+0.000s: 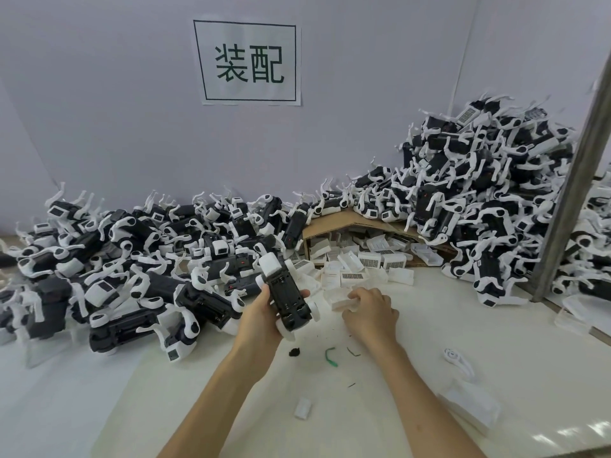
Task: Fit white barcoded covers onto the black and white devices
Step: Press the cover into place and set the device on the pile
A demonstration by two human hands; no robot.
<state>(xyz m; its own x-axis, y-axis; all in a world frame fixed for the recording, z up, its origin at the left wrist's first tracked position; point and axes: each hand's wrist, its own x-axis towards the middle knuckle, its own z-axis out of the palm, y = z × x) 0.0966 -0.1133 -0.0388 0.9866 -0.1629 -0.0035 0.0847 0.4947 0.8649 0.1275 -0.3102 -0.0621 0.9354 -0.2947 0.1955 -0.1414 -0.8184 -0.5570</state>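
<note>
In front of the cardboard box (357, 221), the left hand (261, 315) holds a black and white device (287, 292), fingers wrapped round it. Also before the box, the right hand (372, 312) curls its fingers on a white cover (340, 300).

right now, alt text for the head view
A left hand holds a device while the right hand grips a white cover on the table. Behind lie heaps of devices and a cardboard box spilling covers.

Two bare hands, bare forearms. Left hand (261, 320) shows straight below the wall sign (248, 62), right hand (370, 312) below-right of it. Skin uncovered to the frame edge. Small dark speck on right forearm (419, 428), possibly a mole; too blurry.
</note>
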